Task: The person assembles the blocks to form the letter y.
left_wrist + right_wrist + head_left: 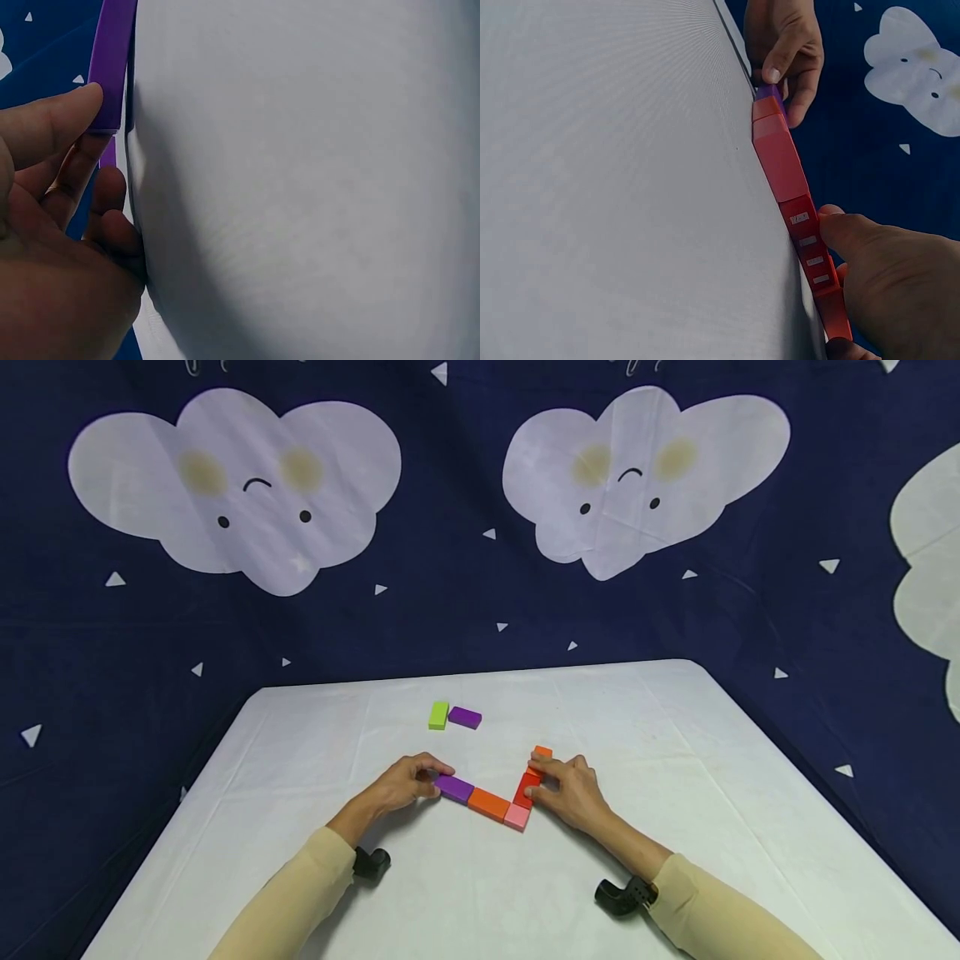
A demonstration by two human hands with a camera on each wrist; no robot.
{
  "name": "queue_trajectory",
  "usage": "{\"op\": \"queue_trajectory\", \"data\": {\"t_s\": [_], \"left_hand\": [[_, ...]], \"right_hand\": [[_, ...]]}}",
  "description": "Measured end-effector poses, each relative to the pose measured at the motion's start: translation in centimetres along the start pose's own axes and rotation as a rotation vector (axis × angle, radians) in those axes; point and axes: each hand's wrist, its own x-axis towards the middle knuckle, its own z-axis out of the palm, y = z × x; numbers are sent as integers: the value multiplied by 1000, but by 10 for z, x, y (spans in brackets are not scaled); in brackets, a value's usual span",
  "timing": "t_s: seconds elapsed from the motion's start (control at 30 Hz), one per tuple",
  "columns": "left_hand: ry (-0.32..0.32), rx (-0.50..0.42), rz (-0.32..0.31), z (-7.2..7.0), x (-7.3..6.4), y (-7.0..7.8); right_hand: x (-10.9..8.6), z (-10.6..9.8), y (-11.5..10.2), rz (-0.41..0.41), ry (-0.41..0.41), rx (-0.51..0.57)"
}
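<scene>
A bent row of coloured blocks lies on the white table. From the left, a purple block [454, 789] meets an orange block [489, 805], then a pink block [517, 817] at the corner. From there a red block [522, 791] and another orange block [543, 752] run away toward the back. My left hand [409, 781] pinches the outer end of the purple block [112, 67] between thumb and fingers. With the thumb against the red block [808, 244] and a finger at the far orange block [832, 313], my right hand [573, 789] grips that arm of the row.
Behind the row, a lime green block [438, 715] and a second purple block [465, 718] lie side by side. The white table [300, 735] ends at a dark blue cloth [450, 627] printed with clouds. Black wrist cameras [626, 896] sit at both cuffs.
</scene>
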Motion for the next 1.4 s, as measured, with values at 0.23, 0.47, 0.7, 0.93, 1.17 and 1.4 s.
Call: {"op": "queue_trajectory", "data": {"t_s": [0.23, 0.47, 0.7, 0.93, 1.17, 1.4], "left_hand": [[-5, 4, 4, 1, 3, -2], [-6, 16, 18, 2, 2, -1], [-2, 21, 5, 3, 2, 0], [-2, 23, -1, 3, 1, 0], [-1, 26, -5, 3, 1, 1], [-12, 11, 1, 3, 1, 0]], "right_hand": [[1, 0, 0, -30, 15, -4], [1, -1, 0, -8, -5, 2], [0, -1, 0, -3, -4, -3], [0, -1, 0, 4, -3, -1], [0, -1, -1, -2, 4, -6], [-1, -2, -2, -2, 3, -9]]}}
